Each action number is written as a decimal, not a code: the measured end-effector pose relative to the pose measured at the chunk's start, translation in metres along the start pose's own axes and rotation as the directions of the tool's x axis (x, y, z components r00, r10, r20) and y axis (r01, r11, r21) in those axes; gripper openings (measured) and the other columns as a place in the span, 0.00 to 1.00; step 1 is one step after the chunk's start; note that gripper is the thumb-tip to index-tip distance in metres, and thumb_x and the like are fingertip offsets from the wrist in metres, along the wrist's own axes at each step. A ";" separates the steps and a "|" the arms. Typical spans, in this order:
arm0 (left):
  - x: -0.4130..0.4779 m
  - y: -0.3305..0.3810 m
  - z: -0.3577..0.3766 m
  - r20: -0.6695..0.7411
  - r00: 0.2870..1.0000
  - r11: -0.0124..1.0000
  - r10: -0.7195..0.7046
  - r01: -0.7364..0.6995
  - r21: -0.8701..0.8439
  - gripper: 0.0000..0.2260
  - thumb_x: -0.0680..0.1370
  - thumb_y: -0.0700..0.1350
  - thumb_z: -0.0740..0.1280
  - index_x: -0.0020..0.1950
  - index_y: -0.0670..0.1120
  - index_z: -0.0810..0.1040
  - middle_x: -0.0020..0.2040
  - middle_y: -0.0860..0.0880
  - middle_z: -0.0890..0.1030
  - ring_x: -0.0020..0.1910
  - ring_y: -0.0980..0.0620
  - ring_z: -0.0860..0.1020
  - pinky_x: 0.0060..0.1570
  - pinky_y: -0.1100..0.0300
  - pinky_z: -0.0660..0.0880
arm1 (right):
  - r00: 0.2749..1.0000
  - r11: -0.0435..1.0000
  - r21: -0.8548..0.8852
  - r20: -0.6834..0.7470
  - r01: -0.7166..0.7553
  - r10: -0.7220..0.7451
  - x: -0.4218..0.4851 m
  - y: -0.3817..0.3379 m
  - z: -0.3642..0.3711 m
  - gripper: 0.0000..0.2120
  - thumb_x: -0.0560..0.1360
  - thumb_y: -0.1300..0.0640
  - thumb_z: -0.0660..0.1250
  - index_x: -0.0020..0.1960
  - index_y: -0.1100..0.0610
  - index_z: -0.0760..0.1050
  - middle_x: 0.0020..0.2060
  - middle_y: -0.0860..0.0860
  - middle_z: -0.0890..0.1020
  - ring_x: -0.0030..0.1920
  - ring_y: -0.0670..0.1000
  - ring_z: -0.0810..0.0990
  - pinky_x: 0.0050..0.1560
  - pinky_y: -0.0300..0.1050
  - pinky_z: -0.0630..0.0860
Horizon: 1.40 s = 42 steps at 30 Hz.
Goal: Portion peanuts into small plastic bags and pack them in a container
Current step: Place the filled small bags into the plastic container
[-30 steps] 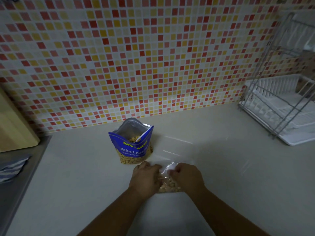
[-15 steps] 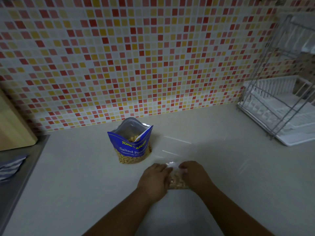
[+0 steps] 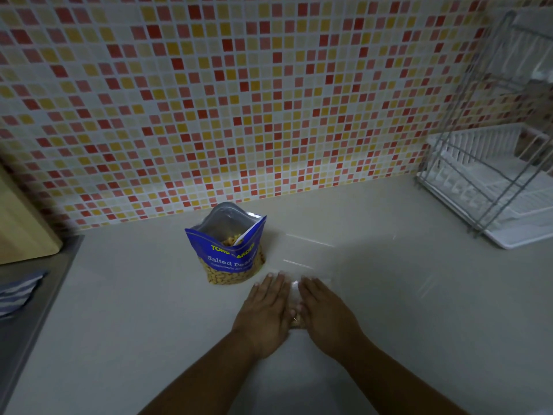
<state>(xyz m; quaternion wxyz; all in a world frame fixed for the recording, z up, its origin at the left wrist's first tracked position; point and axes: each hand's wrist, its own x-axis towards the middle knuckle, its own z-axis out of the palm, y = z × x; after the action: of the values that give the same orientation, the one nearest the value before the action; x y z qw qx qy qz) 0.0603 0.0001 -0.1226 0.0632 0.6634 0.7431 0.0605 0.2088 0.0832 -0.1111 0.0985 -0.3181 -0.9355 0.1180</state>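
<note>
Hands: left hand [image 3: 264, 314], right hand [image 3: 324, 317] flat, fingers straight, together.
Bag: small clear plastic peanut bag [image 3: 296, 320] beneath, showing between them.

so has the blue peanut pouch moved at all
No. The blue peanut pouch stands where it did, upright just in front of the tiled wall.

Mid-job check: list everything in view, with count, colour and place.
counter: 1, pale, whole foreground
peanut pouch: 1, blue, open, upright mid-counter
small plastic bag: 1, clear, holding peanuts, under both hands
loose plastic: count unclear, clear, flat right of pouch
dish rack: 1, white with grey wire, far right
wooden board: 1, tan, left edge
cloth: 1, blue-white striped, lower left
tiled wall: 1, red-orange-cream, behind counter
left hand: 1, flat, pressing bag
right hand: 1, flat, pressing bag
</note>
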 end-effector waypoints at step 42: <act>-0.010 -0.034 -0.003 0.094 0.994 0.564 -0.063 0.113 -0.818 0.59 0.60 0.49 0.81 0.73 0.56 0.37 0.77 0.56 0.51 0.75 0.64 0.53 0.75 0.59 0.57 | 0.926 0.921 0.102 0.073 -0.377 0.371 0.134 0.062 -0.042 0.20 0.73 0.48 0.66 0.63 0.50 0.68 0.57 0.53 0.79 0.59 0.57 0.77 0.61 0.50 0.68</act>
<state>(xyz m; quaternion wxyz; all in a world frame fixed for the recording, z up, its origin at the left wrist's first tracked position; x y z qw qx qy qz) 0.0273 -0.0141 -0.1251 0.3870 0.5218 0.6601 0.3772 0.1509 0.2202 -0.0738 0.0677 -0.4813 -0.8516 0.1964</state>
